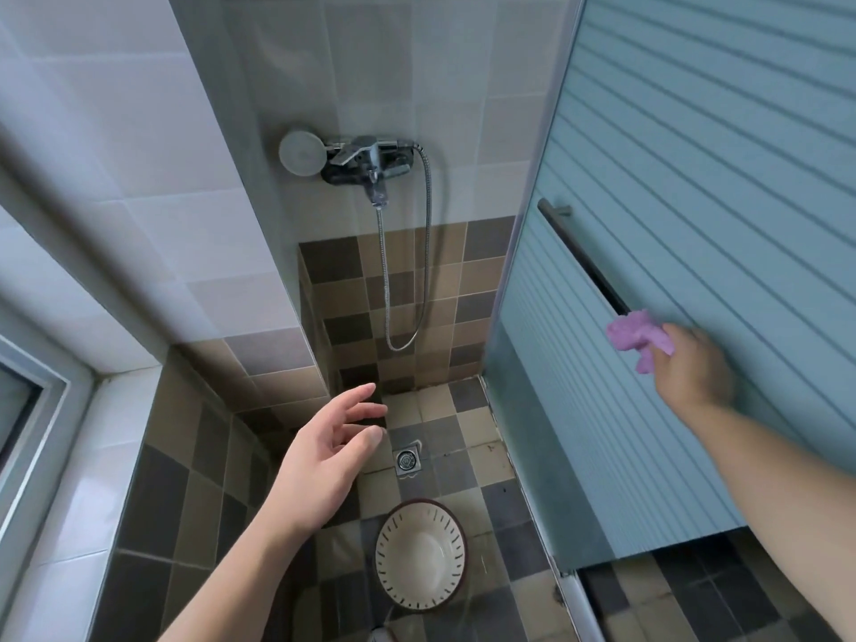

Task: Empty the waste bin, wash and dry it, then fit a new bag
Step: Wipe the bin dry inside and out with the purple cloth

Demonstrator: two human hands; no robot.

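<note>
A cream waste bin (420, 556) with a dark rim and slotted sides stands upright on the shower floor, with nothing visible inside it. My left hand (324, 461) hovers above and to the left of it, fingers relaxed and spread, holding nothing. My right hand (690, 368) is raised at the blue shower door and grips a crumpled purple cloth (637, 338) next to the lower end of the door's dark handle bar (583, 259).
A shower mixer tap (366, 159) with a round shower head and a looping metal hose is on the far wall. A floor drain (406, 461) lies just beyond the bin. The blue ribbed sliding door (695, 178) fills the right side; a tiled ledge runs along the left.
</note>
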